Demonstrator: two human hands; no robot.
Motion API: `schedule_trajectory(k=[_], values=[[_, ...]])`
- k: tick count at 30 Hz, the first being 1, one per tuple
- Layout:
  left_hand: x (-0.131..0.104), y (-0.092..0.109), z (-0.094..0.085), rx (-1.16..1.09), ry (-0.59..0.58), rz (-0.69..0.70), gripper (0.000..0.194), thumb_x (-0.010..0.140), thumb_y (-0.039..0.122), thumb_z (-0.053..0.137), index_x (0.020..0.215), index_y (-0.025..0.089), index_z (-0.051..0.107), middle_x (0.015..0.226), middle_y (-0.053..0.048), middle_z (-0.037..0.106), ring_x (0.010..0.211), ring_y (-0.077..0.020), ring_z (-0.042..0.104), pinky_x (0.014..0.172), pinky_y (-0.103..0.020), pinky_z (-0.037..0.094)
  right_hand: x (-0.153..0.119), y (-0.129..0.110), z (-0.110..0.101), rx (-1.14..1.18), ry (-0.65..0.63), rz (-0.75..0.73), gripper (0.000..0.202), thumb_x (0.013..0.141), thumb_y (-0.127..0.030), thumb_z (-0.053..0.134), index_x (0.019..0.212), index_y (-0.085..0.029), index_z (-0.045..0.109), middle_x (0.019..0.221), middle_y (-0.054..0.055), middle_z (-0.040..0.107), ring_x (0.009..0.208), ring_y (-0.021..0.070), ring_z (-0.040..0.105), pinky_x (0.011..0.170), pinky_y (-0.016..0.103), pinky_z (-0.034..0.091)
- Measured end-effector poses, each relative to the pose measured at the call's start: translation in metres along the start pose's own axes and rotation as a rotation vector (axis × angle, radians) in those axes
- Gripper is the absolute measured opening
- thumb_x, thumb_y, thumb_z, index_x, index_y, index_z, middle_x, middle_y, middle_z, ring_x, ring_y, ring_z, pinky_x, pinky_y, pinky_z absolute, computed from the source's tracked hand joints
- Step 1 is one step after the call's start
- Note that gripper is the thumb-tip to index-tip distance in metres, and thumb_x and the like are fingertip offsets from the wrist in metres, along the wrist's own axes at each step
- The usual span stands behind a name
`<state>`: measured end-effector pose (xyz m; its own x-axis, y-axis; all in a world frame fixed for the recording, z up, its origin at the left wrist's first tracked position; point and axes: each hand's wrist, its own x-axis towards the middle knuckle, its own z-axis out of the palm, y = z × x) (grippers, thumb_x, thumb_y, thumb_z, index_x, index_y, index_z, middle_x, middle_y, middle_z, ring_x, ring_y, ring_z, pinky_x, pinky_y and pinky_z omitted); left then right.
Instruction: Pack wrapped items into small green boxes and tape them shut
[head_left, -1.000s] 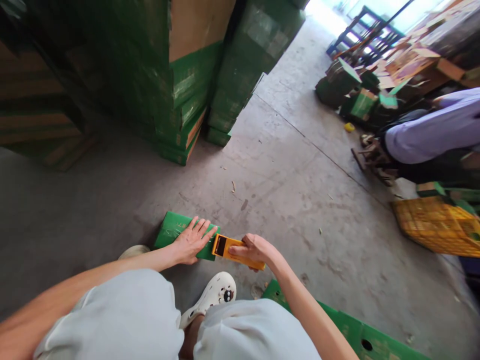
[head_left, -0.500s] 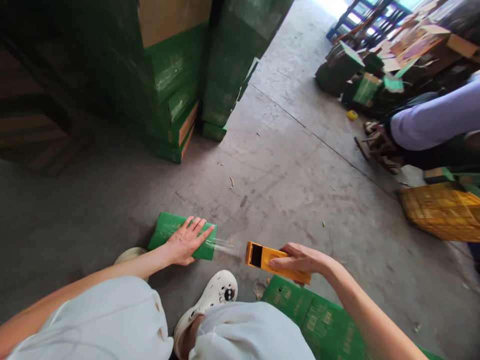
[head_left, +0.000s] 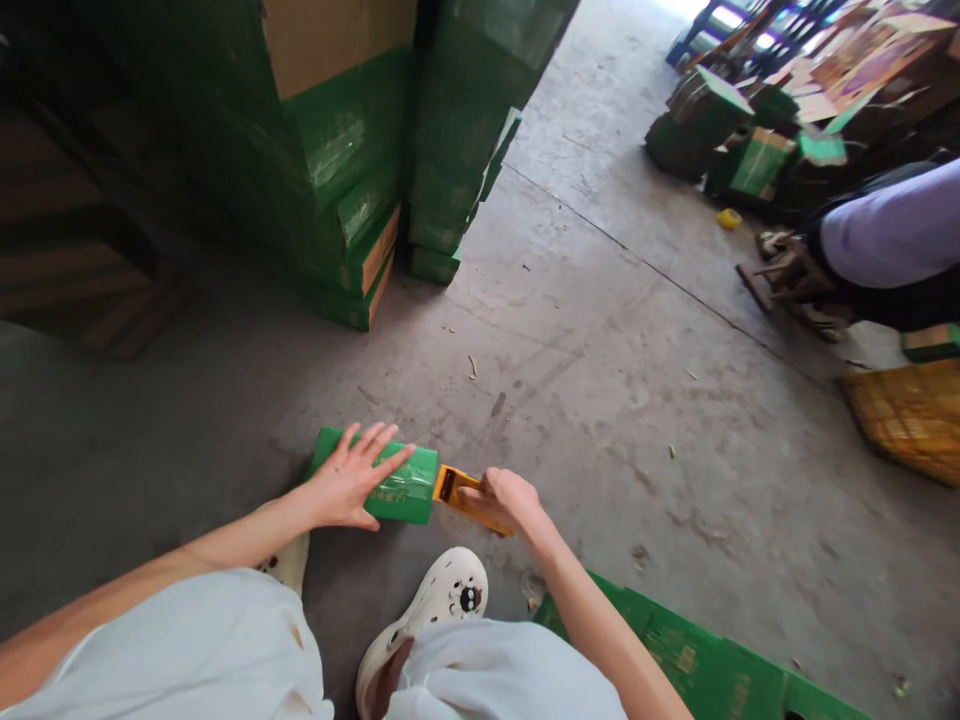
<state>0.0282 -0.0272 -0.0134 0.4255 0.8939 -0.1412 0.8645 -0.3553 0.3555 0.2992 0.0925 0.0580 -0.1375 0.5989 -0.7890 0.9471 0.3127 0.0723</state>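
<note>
one green box (head_left: 414, 488): left hand (head_left: 346, 487) over top, fingers spread apart. one orange tape dispenser (head_left: 468, 509): right hand (head_left: 508, 499), fingers clamped around it, front at box's end.

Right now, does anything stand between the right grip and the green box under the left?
Only the orange tape dispenser held in the right grip, its front at the end of the green box; whether they touch is unclear. The left grip, spread over the box's top, lies outside that gap.

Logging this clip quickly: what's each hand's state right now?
Left hand: open, spread over the green box.
Right hand: closed, holding the orange tape dispenser.
</note>
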Motion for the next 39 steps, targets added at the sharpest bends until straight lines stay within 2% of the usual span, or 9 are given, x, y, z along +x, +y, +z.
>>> schedule_trajectory(k=[5, 9, 14, 18, 22, 26, 33, 36, 39], values=[[-0.019, -0.004, -0.004, -0.040, 0.011, -0.252, 0.120, 0.066, 0.048, 0.087, 0.168, 0.037, 0.025, 0.153, -0.019, 0.047, 0.137, -0.0448, 0.045, 0.116, -0.062, 0.029, -0.023, 0.053, 0.011, 0.461, 0.056, -0.001, 0.058, 0.092, -0.070, 0.056, 0.068, -0.017, 0.062, 0.064, 0.007, 0.068, 0.062, 0.0202, 0.067, 0.050, 0.024, 0.038], [-0.014, 0.009, 0.000, -0.260, 0.173, -0.564, 0.105, 0.081, 0.059, 0.074, 0.169, 0.033, 0.024, 0.146, -0.016, 0.052, 0.129, -0.0395, 0.053, 0.107, -0.059, 0.041, -0.041, 0.048, 0.010, 0.869, 0.030, -0.117, 0.062, 0.086, -0.080, 0.056, 0.076, -0.019, 0.059, 0.060, 0.001, 0.062, 0.054, 0.0167, 0.060, 0.047, 0.024, 0.039], [-0.003, -0.008, -0.022, -0.853, 0.343, -0.602, 0.061, 0.089, 0.059, 0.066, 0.139, 0.024, 0.066, 0.130, -0.012, 0.065, 0.114, -0.0284, 0.065, 0.101, -0.044, 0.051, -0.057, 0.024, -0.001, 1.016, -0.121, -0.314, 0.060, 0.080, -0.078, 0.066, 0.082, -0.019, 0.064, 0.063, -0.001, 0.059, 0.054, 0.0147, 0.056, 0.047, 0.023, 0.042], [0.002, -0.007, -0.044, -1.642, -0.032, -0.719, 0.056, 0.086, 0.066, 0.073, 0.115, 0.018, 0.076, 0.114, -0.012, 0.073, 0.097, -0.0226, 0.071, 0.083, -0.035, 0.057, -0.056, 0.007, 0.000, 1.038, -0.192, -0.431, 0.058, 0.080, -0.077, 0.071, 0.081, -0.019, 0.063, 0.066, 0.000, 0.058, 0.055, 0.0134, 0.055, 0.047, 0.023, 0.042], [0.001, 0.006, -0.051, -1.975, -0.271, -0.674, 0.048, 0.074, 0.049, 0.091, 0.107, 0.018, 0.077, 0.107, -0.009, 0.075, 0.093, -0.0189, 0.071, 0.081, -0.032, 0.057, -0.050, -0.003, 0.003, 1.049, -0.243, -0.485, 0.058, 0.082, -0.077, 0.069, 0.084, -0.020, 0.062, 0.070, 0.000, 0.060, 0.055, 0.0135, 0.056, 0.048, 0.024, 0.044], [0.001, 0.010, -0.044, -1.987, -0.146, -0.749, 0.050, 0.059, 0.043, 0.100, 0.093, 0.016, 0.076, 0.088, -0.004, 0.074, 0.080, -0.0164, 0.069, 0.075, -0.031, 0.056, -0.048, -0.006, 0.000, 0.980, -0.204, -0.506, 0.060, 0.081, -0.079, 0.069, 0.079, -0.019, 0.061, 0.067, 0.000, 0.058, 0.055, 0.0127, 0.054, 0.047, 0.023, 0.040], [0.005, 0.011, -0.029, -1.702, 0.051, -0.760, 0.049, 0.061, 0.053, 0.094, 0.084, 0.015, 0.075, 0.076, -0.002, 0.073, 0.070, -0.0165, 0.068, 0.069, -0.029, 0.053, -0.051, -0.023, -0.009, 0.847, -0.226, -0.450, 0.060, 0.085, -0.079, 0.062, 0.086, -0.019, 0.063, 0.073, 0.002, 0.065, 0.060, 0.0152, 0.058, 0.051, 0.024, 0.041], [-0.002, -0.009, -0.031, -1.610, 0.097, -0.748, 0.047, 0.061, 0.054, 0.092, 0.082, 0.015, 0.076, 0.072, -0.002, 0.071, 0.065, -0.0146, 0.065, 0.068, -0.029, 0.053, -0.055, -0.018, -0.022, 0.726, -0.200, -0.430, 0.061, 0.084, -0.079, 0.063, 0.083, -0.019, 0.062, 0.071, 0.000, 0.061, 0.060, 0.0136, 0.052, 0.049, 0.023, 0.035], [-0.022, -0.052, -0.038, -1.474, 0.293, -0.816, 0.046, 0.058, 0.052, 0.092, 0.079, 0.015, 0.076, 0.068, -0.001, 0.069, 0.061, -0.0122, 0.061, 0.063, -0.026, 0.050, -0.060, 0.010, -0.037, 0.589, -0.147, -0.401, 0.061, 0.082, -0.079, 0.064, 0.076, -0.018, 0.059, 0.067, -0.001, 0.055, 0.059, 0.0119, 0.044, 0.048, 0.024, 0.028]])
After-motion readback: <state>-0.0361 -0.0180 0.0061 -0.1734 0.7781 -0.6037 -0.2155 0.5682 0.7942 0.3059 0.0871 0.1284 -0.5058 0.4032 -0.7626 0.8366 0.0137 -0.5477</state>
